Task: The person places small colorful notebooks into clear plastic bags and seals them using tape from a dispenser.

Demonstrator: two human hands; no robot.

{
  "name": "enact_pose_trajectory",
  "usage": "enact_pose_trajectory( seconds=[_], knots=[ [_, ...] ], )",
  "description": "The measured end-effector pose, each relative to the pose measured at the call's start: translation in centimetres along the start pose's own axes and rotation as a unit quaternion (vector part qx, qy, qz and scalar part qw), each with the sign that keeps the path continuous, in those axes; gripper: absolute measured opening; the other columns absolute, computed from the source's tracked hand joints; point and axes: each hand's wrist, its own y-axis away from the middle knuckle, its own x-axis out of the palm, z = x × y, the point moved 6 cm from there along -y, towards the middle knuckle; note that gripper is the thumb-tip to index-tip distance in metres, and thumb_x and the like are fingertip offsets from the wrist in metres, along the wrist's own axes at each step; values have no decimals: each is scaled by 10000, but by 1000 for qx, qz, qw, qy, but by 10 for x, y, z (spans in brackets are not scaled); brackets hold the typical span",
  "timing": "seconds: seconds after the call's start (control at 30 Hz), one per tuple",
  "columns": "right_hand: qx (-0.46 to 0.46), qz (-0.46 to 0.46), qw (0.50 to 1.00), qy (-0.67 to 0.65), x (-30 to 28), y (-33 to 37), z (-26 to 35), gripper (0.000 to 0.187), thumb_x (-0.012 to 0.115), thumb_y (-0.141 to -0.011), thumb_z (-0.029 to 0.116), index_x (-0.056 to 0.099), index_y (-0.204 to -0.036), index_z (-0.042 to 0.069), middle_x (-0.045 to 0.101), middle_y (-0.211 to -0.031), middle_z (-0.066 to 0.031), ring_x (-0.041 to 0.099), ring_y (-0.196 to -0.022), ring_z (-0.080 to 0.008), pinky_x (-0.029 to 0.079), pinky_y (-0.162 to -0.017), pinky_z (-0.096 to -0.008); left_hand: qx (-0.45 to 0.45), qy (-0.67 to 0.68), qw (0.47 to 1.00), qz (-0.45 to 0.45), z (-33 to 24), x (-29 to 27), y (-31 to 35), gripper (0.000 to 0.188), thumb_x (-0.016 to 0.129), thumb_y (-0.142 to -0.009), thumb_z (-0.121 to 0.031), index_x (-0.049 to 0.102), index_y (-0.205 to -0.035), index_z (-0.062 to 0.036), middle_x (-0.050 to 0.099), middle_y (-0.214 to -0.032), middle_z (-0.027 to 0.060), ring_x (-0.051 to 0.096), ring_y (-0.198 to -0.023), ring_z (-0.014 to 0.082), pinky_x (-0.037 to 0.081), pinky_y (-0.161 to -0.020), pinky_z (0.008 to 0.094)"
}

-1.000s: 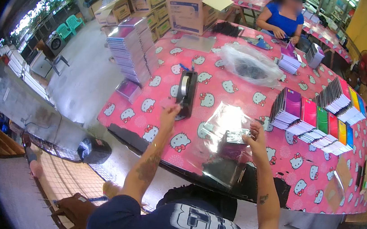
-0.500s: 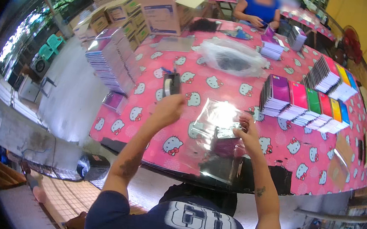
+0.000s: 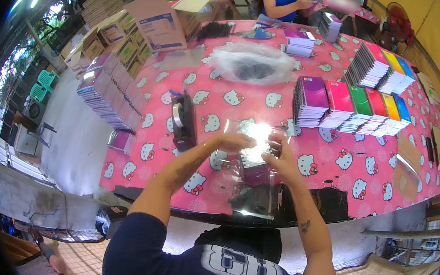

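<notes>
Left hand [image 3: 237,142] lies palm-down over glare-lit clear film [image 3: 259,132] and purple notebook [image 3: 259,175], grip unclear. Right hand [image 3: 280,154] half-curled at their right edge; can't tell if pinching. Tape dispenser [image 3: 183,125] sits left.

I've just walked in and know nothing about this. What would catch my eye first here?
Probably the bright glare on the clear plastic between the left hand and right hand, near the table's front edge. Next, the pink tablecloth with its white cat faces, spread under everything, and the colourful notebook stacks lined up on the right.
</notes>
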Motion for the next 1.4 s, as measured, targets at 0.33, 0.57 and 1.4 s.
enact_pose_trajectory(
  seconds=[0.33, 0.57, 1.4],
  knots=[
    [227, 29, 849, -477, 107, 107, -127, 399, 623, -972, 337, 597, -1260, 61, 673, -1113, -82, 629, -1064, -222, 499, -946, -401, -29, -481, 818, -314, -158, 87, 54, 673, 789, -735, -415, 564, -1128, 83, 626, -1105, 251, 594, -1107, 390, 459, -966, 467],
    [16, -87, 855, -510, 31, 61, -61, 566, 754, -882, 375, 572, -1313, 57, 664, -1209, -108, 563, -1244, -271, 486, -1022, -466, 82, 16, 915, -394, -82, 111, 92, 688, 834, -770, -307, 499, -1264, 36, 585, -1277, 204, 565, -1211, 347, 413, -1057, 428],
    [-255, 14, 772, 582, 59, 70, 89, 223, 708, -861, 343, 704, -975, 150, 688, -871, -31, 654, -886, -221, 391, -912, -437, 88, 278, 677, -676, 70, -22, 218, 208, 731, -870, -218, 703, -979, -43, 660, -834, 11, 585, -698, 127, 488, -606, 291]
  ],
)
